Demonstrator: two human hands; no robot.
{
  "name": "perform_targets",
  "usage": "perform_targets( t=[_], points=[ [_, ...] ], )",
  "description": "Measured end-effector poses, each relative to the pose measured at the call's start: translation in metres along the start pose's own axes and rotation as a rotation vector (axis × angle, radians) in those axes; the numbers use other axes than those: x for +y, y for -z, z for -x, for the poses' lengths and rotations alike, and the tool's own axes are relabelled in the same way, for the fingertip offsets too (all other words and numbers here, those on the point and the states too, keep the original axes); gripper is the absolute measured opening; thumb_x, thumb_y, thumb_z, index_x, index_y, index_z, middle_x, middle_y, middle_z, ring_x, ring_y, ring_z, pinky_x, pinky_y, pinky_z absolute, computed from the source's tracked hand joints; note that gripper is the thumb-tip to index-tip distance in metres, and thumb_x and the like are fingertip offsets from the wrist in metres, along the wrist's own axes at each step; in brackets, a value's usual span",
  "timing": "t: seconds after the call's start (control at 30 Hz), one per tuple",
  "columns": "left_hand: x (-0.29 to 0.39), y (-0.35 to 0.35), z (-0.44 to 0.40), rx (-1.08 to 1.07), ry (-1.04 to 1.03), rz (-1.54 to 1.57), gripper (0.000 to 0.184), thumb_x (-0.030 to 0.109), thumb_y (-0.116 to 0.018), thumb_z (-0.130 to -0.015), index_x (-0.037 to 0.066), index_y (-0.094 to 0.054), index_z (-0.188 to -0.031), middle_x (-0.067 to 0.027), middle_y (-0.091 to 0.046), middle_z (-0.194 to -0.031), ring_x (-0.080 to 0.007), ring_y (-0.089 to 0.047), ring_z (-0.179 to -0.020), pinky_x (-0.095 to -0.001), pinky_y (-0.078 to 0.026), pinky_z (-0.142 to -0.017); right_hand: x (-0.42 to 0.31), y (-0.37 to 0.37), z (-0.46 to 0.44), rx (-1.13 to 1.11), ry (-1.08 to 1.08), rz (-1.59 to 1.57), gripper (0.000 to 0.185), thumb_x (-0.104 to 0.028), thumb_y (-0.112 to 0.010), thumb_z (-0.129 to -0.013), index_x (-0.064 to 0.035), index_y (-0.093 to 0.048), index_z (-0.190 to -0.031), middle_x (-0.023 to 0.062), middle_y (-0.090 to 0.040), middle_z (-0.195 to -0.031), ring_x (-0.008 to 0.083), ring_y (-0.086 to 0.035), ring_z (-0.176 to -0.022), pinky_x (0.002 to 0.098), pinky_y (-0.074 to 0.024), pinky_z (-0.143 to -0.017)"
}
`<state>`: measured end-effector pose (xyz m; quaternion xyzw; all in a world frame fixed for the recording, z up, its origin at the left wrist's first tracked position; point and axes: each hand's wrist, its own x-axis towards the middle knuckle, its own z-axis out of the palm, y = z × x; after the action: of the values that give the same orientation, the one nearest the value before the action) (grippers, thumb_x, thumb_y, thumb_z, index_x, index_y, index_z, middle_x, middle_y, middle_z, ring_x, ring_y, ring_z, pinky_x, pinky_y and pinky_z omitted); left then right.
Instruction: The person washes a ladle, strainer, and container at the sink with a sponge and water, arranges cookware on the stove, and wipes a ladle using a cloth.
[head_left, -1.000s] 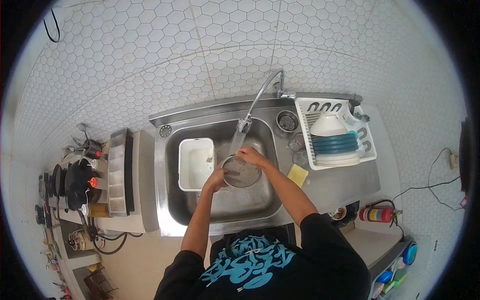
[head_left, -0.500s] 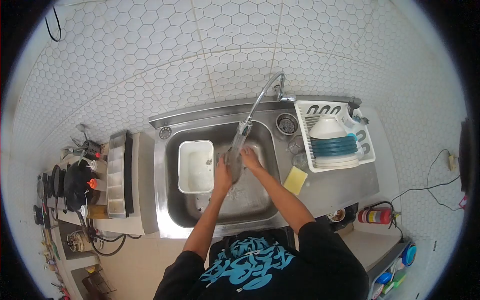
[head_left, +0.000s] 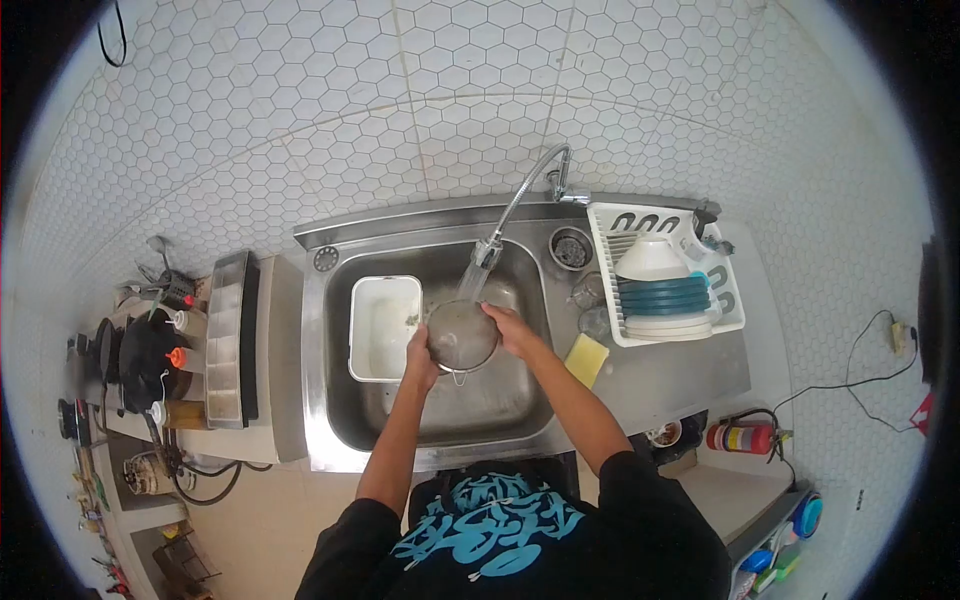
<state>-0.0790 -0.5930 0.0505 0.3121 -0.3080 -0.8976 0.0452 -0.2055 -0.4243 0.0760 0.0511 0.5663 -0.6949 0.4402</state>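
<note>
Head view: a white hexagon-tiled wall point(head_left: 480, 70) rises along the far side, behind everything on the counter.
Sink: a wide, rectangular stainless-steel basin point(head_left: 500, 412) lies in the middle, below the wall.
Rack: a white plastic dish drainer point(head_left: 604, 238) stands on the steel drainboard to the right, bearing a stack of teal plates point(head_left: 663, 297) and, beyond it, a white bowl point(head_left: 648, 260).
Tub: a white rectangular container point(head_left: 384, 335) sits in the left part of the basin, with small dark bits inside near its right wall.
Faucet: a curved chrome tap point(head_left: 521, 190) reaches in from the far edge, its spray head point(head_left: 487, 252) pouring water down to the far edge of the strainer.
Strainer: a round, grey, mesh-like strainer point(head_left: 463, 337) is held over the middle of the basin, just right of the tub and between the two hands.
Left hand: the bare left hand point(head_left: 421, 358) grasps the strainer at its left side.
Right hand: the bare right hand point(head_left: 511, 330) grasps it at the far right side, so the strainer's middle lies clear between both grips.
Sponge: a flat yellow rectangular sponge point(head_left: 586, 360) lies on the drainboard, just right of the right forearm.
Loop: a small wire loop point(head_left: 460, 379) projects from the strainer's near rim, between the hands and touched by neither.
</note>
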Motion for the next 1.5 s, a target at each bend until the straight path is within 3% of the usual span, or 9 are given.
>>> perform_targets(
  t=[0.07, 0.13, 0.6, 0.97, 1.07, 1.17, 1.23, 1.33, 1.5],
  points=[
    [0.001, 0.001, -0.004, 0.045, -0.080, -0.013, 0.041, 0.033, -0.037, -0.098, 0.001, -0.050, -0.119, -0.0095, -0.055, -0.113, -0.0203, -0.052, -0.102, -0.0330, -0.039, -0.091, -0.009, -0.002, -0.008, 0.040, -0.010, 0.274, 0.039, -0.035, -0.048, -0.095, -0.0039, -0.054, -0.119, 0.0079, -0.061, -0.112, 0.0191, -0.058, -0.101, 0.0341, -0.0458, -0.089],
    [0.000, 0.006, -0.008, 0.094, -0.157, -0.027, 0.038, 0.032, -0.036, -0.099, 0.001, -0.050, -0.116, -0.0079, -0.055, -0.110, -0.0190, -0.052, -0.099, -0.0315, -0.040, -0.090, -0.029, -0.013, -0.017, 0.468, 0.941, 0.335, 0.042, -0.037, -0.046, -0.095, -0.0039, -0.054, -0.120, 0.0046, -0.061, -0.108, 0.0167, -0.060, -0.094, 0.0326, -0.0470, -0.084],
    [0.020, -0.073, 0.001, -0.033, -0.423, -0.733, 0.033, 0.033, -0.038, -0.099, 0.006, -0.049, -0.083, 0.0026, -0.043, -0.073, -0.0086, -0.040, -0.068, -0.0251, -0.036, -0.062, -0.116, -0.041, 0.016, 0.235, 0.776, 0.434, 0.036, -0.033, -0.060, -0.089, -0.0002, -0.056, -0.102, 0.0065, -0.062, -0.084, 0.0133, -0.056, -0.076, 0.0288, -0.0451, -0.071],
    [0.000, -0.072, -0.012, 0.091, -0.425, -0.295, 0.031, 0.032, -0.039, -0.099, 0.004, -0.053, -0.097, -0.0008, -0.053, -0.083, -0.0130, -0.053, -0.081, -0.0293, -0.045, -0.072, -0.045, -0.043, -0.005, 0.514, 0.942, 0.350, 0.028, -0.023, -0.051, -0.093, -0.0028, -0.056, -0.112, 0.0126, -0.062, -0.095, 0.0217, -0.058, -0.083, 0.0342, -0.0445, -0.076],
    [-0.012, -0.054, -0.016, 0.127, -0.285, -0.133, 0.032, 0.030, -0.036, -0.099, 0.003, -0.052, -0.106, -0.0045, -0.055, -0.096, -0.0157, -0.053, -0.086, -0.0309, -0.046, -0.077, -0.001, -0.062, 0.004, 0.732, 1.106, 1.082, 0.025, -0.020, -0.051, -0.090, -0.0024, -0.056, -0.107, 0.0178, -0.060, -0.101, 0.0318, -0.058, -0.092, 0.0430, -0.0435, -0.081],
    [-0.016, -0.048, 0.002, 0.198, -0.231, -0.041, 0.033, 0.027, -0.034, -0.100, 0.002, -0.051, -0.113, -0.0078, -0.055, -0.105, -0.0177, -0.053, -0.092, -0.0328, -0.045, -0.081, -0.011, -0.072, 0.029, 0.360, 1.440, 1.314, 0.029, -0.020, -0.053, -0.085, -0.0022, -0.056, -0.108, 0.0220, -0.057, -0.109, 0.0371, -0.054, -0.102, 0.0474, -0.0410, -0.087],
    [-0.019, -0.037, 0.004, 0.233, -0.252, -0.012, 0.033, 0.026, -0.033, -0.100, 0.002, -0.050, -0.114, -0.0090, -0.055, -0.108, -0.0186, -0.053, -0.094, -0.0342, -0.045, -0.083, -0.011, -0.072, 0.014, 0.400, 0.549, 1.023, 0.034, -0.020, -0.052, -0.084, -0.0024, -0.056, -0.114, 0.0226, -0.056, -0.113, 0.0368, -0.051, -0.107, 0.0468, -0.0392, -0.091],
    [-0.018, -0.027, -0.001, 0.260, -0.342, 0.011, 0.033, 0.026, -0.033, -0.100, 0.002, -0.049, -0.116, -0.0101, -0.054, -0.112, -0.0212, -0.052, -0.102, -0.0375, -0.042, -0.091, -0.007, -0.085, 0.024, 0.452, 1.314, 1.237, 0.036, -0.020, -0.052, -0.084, -0.0013, -0.057, -0.114, 0.0221, -0.059, -0.108, 0.0386, -0.054, -0.102, 0.0451, -0.0407, -0.090],
    [-0.005, -0.025, 0.000, 0.232, -0.332, 0.073, 0.042, 0.031, -0.027, -0.100, 0.002, -0.044, -0.126, -0.0131, -0.049, -0.127, -0.0276, -0.048, -0.115, -0.0421, -0.035, -0.102, 0.023, -0.021, -0.021, 0.374, 0.760, 0.680, 0.038, -0.030, -0.048, -0.091, 0.0011, -0.058, -0.110, 0.0183, -0.061, -0.106, 0.0325, -0.058, -0.098, 0.0383, -0.0428, -0.088]
  ],
)
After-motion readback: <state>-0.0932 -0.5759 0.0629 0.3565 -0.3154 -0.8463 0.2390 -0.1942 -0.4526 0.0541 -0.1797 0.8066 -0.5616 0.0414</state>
